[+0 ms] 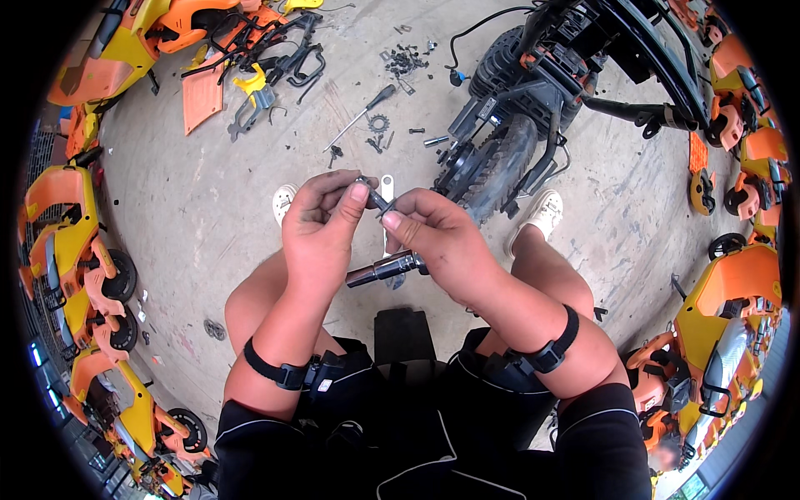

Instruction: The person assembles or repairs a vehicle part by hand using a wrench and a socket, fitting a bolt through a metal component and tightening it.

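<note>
My left hand (325, 217) pinches one end of a short dark metal bolt (373, 196). My right hand (425, 237) pinches the other end between thumb and index finger, the two hands almost meeting. A chrome socket tool (379, 270) juts leftward from under my right hand; whether those fingers hold it is hidden. Behind the bolt a white flat wrench (386, 185) lies on the floor, partly hidden by my hands.
A black scooter front wheel (512, 158) stands ahead right on the concrete floor (183, 250). A screwdriver (367, 112), loose bolts (407, 60) and frame parts (292, 62) lie ahead. Yellow-orange scooters (79, 250) line both sides. A black seat (400, 329) is between my legs.
</note>
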Demonstrator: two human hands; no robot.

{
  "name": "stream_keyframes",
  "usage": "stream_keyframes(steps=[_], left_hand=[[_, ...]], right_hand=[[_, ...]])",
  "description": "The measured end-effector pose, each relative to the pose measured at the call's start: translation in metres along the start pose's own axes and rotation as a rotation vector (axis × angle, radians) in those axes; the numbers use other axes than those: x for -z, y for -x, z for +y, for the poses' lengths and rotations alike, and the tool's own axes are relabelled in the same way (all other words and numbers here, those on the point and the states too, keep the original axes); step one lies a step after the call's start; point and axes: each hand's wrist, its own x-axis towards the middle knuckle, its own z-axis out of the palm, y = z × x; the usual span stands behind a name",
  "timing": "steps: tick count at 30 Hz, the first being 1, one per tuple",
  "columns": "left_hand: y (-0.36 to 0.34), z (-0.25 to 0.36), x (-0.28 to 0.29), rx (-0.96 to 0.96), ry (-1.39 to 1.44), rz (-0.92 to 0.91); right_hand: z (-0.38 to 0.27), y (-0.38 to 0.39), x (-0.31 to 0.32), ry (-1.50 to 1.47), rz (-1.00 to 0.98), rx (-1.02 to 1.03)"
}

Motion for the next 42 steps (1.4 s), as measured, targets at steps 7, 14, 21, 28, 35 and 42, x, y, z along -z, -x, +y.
stream_keyframes(steps=[7, 14, 21, 28, 35, 42], left_hand=[[-0.0010, -0.0029, 0.0010, -0.019, 0.026, 0.001], [-0.0017, -0.0014, 0.0001, -0.005, 0.055, 0.032], [-0.0026, -0.0037, 0.0012, -0.062, 0.033, 0.048], [-0.0014, -0.0041, 0.0006, -0.062, 0.006, 0.062], [-0.0010, -0.0032, 0.0021, -0.022, 0.094, 0.017], [-0.0009, -0.0012, 0.0037, 0.024, 0.116, -0.019]], right_hand=[[-0.0015, 0.0001, -0.0005, 0.046, -0.005, -0.018], [-0.0046, 0.0010, 0.0000, 0.012, -0.031, -0.042], [-0.0067, -0.0006, 0.0001, 0.056, -0.019, -0.071], [-0.0036, -0.0009, -0.0021, 0.010, -0.009, -0.038], [-0.0056, 0.0004, -0.0017, 0.055, -0.012, -0.043], [-0.0057, 0.0004, 0.0005, 0.020, -0.028, -0.091]])
